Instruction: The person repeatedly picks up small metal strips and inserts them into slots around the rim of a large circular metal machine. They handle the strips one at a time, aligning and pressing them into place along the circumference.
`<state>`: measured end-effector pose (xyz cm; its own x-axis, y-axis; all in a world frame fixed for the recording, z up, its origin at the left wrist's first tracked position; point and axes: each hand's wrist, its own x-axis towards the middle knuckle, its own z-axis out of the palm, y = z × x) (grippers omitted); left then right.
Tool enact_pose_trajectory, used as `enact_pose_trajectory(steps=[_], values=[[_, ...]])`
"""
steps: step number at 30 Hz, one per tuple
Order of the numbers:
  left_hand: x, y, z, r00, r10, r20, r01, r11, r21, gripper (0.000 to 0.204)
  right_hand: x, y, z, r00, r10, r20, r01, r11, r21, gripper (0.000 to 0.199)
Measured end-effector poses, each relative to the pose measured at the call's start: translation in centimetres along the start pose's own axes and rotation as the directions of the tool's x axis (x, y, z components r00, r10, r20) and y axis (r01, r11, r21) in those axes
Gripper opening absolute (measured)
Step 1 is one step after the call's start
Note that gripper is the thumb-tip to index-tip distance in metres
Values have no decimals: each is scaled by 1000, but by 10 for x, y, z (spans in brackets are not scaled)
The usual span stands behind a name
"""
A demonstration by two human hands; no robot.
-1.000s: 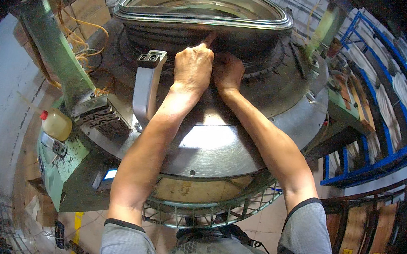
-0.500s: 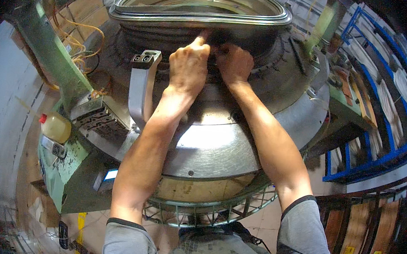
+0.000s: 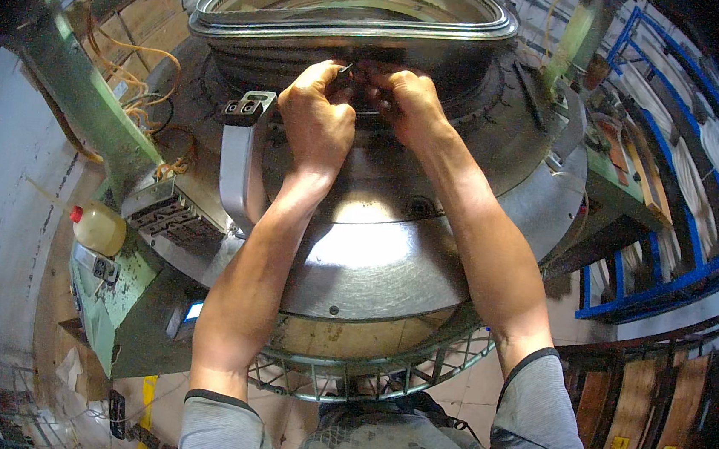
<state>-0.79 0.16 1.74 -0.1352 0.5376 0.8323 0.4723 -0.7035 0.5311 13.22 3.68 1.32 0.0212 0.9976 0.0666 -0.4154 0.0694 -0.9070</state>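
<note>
Both arms reach forward over a large round metal machine [image 3: 363, 280] to the dark cylinder wall [image 3: 262, 66] below its shiny grooved ring [image 3: 350, 34]. My left hand [image 3: 313, 122] is closed, thumb and forefinger pinched near a small dark tip [image 3: 346, 69] too small to name. Close beside it on the right, my right hand [image 3: 417, 105] is also closed, its fingers bent toward the wall. Shadow hides what those fingertips hold or touch. A curved metal bracket [image 3: 241, 163] stands left of my left hand.
Green posts [image 3: 98, 82] rise at the left. A pale bottle with a red cap [image 3: 98, 232] sits on a green ledge, near orange cables [image 3: 143, 107]. A metal block [image 3: 174, 213] lies on the machine's left rim. Blue racks [image 3: 660, 311] with white material stand at right.
My hands have drawn slightly apart. My left hand has turned and moved left, its forefinger no longer pointing up at the wall. My right hand's fingers have turned toward the left.
</note>
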Motion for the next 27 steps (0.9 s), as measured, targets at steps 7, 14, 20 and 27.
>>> enact_pose_trajectory(steps=[7, 14, 20, 27], values=[[-1, 5, -1, 1000, 8, -3, -8, 1000, 15, 22, 4, -1, -4, 1000, 15, -23, -15, 999, -32, 17], [0, 4, 1, 1000, 28, -8, -27, 1000, 11, 22, 7, -2, 0, 1000, -19, 0, 19, 998, 55, 19], [0, 4, 0, 999, 36, -14, -36, 999, 29, 22, 2, -9, -1, 1000, 2, -14, -3, 997, -71, 21], [0, 4, 0, 1000, -1, 13, 1, 1000, 25, 22, 0, -6, 2, 997, -75, -36, 71, 991, -114, 21]])
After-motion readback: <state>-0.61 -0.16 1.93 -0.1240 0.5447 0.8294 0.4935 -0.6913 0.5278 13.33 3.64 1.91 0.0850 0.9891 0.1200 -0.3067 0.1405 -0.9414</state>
